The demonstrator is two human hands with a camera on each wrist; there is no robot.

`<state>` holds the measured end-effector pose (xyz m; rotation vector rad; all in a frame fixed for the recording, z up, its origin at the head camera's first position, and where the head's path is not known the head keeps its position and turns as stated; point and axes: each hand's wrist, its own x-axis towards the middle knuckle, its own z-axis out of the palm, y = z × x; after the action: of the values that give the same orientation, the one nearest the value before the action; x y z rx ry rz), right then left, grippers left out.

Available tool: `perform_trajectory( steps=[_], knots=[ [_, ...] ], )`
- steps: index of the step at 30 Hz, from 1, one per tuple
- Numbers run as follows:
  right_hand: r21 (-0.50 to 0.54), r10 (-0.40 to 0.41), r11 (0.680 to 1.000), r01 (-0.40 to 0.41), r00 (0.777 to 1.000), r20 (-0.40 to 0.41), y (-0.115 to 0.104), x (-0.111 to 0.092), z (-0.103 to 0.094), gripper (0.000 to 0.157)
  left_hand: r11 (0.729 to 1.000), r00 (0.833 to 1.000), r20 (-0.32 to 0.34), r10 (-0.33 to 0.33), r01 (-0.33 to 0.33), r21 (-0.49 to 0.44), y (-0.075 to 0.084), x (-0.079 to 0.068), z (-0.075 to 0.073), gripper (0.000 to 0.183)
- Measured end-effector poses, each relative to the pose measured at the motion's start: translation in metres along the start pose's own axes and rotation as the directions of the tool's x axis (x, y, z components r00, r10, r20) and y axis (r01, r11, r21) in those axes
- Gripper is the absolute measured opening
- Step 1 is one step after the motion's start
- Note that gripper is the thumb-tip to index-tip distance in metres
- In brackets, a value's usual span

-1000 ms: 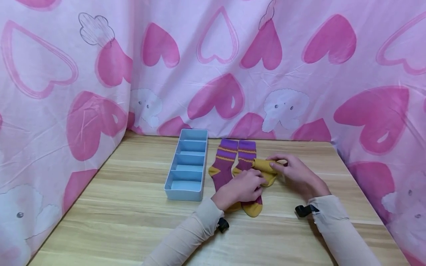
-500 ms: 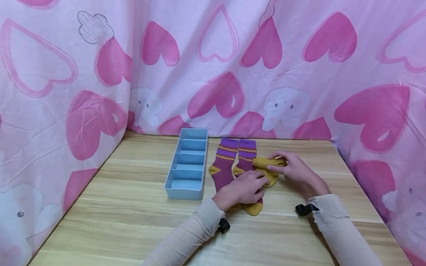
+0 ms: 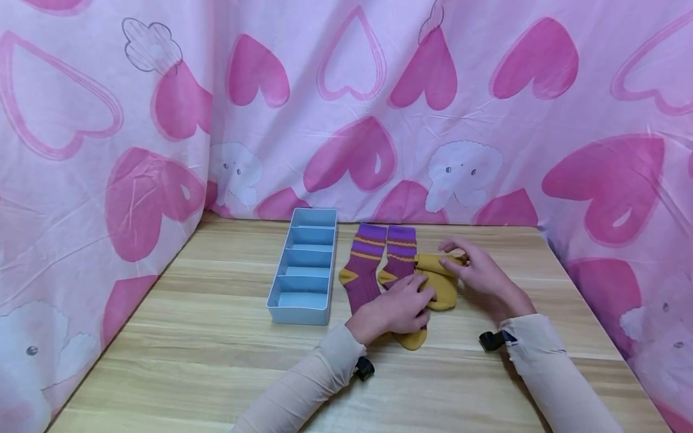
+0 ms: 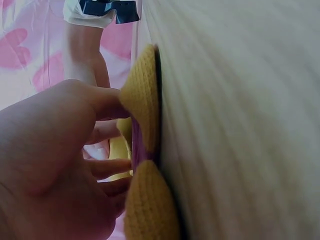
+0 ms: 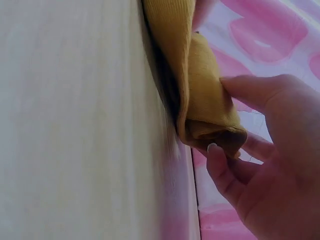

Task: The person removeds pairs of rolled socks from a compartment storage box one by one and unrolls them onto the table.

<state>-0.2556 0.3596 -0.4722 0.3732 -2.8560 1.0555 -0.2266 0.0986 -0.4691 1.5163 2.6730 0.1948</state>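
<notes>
A mustard-yellow sock bundle (image 3: 440, 293), partly rolled at its far side, lies at the right of two purple socks with yellow heels and toes. My right hand (image 3: 484, 276) holds the right end of the roll; in the right wrist view, thumb and fingers sit around the rolled end (image 5: 207, 90). My left hand (image 3: 392, 308) rests over the right purple sock (image 3: 400, 240), its fingertips on the yellow fabric's left edge. It partly covers the left purple sock (image 3: 368, 264) too. The left wrist view shows its loosely bent fingers beside a yellow toe (image 4: 142, 95).
A light blue box with several compartments (image 3: 299, 316) stands left of the socks on the wooden table (image 3: 195, 337). Pink heart-patterned cloth (image 3: 346, 144) hangs along the table's back and sides.
The yellow bundle's loose front part has spread toward me and to the right, showing more fabric. My right hand's fingers have loosened slightly on the roll; the left hand has barely moved.
</notes>
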Motion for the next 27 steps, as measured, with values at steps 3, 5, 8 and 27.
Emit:
perform_trajectory(
  steps=[3, 5, 8, 27],
  knots=[
    [-0.028, -0.023, 0.999, 0.023, 1.000, -0.008, 0.0019, 0.0013, 0.0004, 0.019, 0.999, 1.000, 0.002, 0.007, -0.007, -0.033, -0.0005, -0.0002, 0.0006, 0.029],
    [-0.038, -0.006, 0.999, 0.006, 1.000, 0.006, 0.0020, 0.0018, 0.0005, 0.020, 1.000, 1.000, 0.003, 0.008, -0.007, -0.028, -0.0004, 0.0000, 0.0005, 0.030],
    [-0.069, 0.024, 0.997, -0.021, 0.999, 0.036, 0.0025, 0.0024, 0.0006, 0.029, 1.000, 1.000, -0.010, 0.014, -0.015, -0.014, -0.0002, 0.0003, 0.0005, 0.027],
    [-0.065, 0.037, 0.997, -0.040, 0.998, -0.043, 0.0029, 0.0021, 0.0011, 0.030, 0.998, 0.997, -0.036, 0.064, -0.063, 0.021, 0.0065, 0.0000, -0.0021, 0.026]
  ],
)
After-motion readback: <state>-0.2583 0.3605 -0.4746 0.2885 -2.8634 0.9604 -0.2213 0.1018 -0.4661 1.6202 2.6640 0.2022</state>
